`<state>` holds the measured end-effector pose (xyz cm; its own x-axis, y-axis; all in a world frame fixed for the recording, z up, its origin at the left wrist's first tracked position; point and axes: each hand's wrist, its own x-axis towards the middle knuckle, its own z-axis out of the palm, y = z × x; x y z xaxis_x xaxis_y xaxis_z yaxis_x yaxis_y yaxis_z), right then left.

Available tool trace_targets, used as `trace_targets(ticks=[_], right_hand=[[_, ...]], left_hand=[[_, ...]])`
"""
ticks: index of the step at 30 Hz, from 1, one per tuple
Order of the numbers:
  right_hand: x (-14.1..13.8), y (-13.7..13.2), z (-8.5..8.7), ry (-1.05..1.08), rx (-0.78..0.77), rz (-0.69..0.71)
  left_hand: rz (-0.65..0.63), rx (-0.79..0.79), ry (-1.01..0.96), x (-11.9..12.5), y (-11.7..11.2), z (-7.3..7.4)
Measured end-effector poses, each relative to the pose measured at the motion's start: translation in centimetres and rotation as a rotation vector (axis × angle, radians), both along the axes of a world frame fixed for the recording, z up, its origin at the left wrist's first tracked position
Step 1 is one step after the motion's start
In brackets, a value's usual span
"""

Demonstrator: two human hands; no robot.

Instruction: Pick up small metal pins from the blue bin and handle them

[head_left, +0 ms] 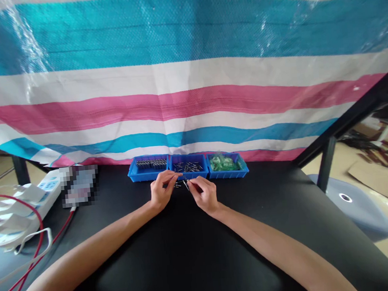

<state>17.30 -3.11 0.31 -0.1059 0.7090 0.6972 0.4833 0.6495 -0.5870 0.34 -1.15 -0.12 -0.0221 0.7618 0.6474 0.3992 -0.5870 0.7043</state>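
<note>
Your right hand (205, 195) has its thumb and forefinger closed on a small metal part (186, 184), which sits right between your two hands, just in front of the middle blue box (200, 174). Your left hand (162, 192) has its thumb and forefinger brought nearly together beside that part; whether they grip a piece of their own you cannot tell at this size. A few loose pins (177, 185) lie on the table just under your fingertips.

The middle box carries scattered thin metal pieces (189, 167); the left blue box (148, 175) holds rows of short cylinders (152, 163), and the right blue box (229, 174) holds green packets (223, 163). All three stand side by side (a near-straight row), close to the striped sheet (190, 104) behind them.

The black table (180, 256) stretches from the boxes back between your forearms, and its right edge slants toward you, with a grey stool (365, 211) beyond it. On your left are a white power strip (51, 183) and red cable (37, 213). The strip's blue markings are too small to read.
</note>
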Motion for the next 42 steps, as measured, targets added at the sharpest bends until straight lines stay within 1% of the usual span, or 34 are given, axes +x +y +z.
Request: trace_targets(ticks=[9,18,26,32,42], right_hand=[[-0.13,-0.20,0.41,-0.031,-0.015,-0.008],[-0.12,-0.16,0.27,-0.044,-0.034,-0.010],[-0.04,-0.09,0.23,-0.011,-0.043,-0.029],[-0.15,-0.17,0.24,-0.015,-0.019,0.025],[-0.12,-0.01,0.18,-0.036,-0.030,0.047]], left_hand=[[-0.012,0.006,-0.023,0.12,-0.15,0.25],[-0.022,0.003,-0.033,0.09,-0.22,0.44],[-0.050,0.014,-0.088,0.21,-0.17,0.35],[-0.058,0.046,-0.041,0.12,-0.17,0.41],[-0.093,0.077,0.001,0.16,-0.14,0.71]])
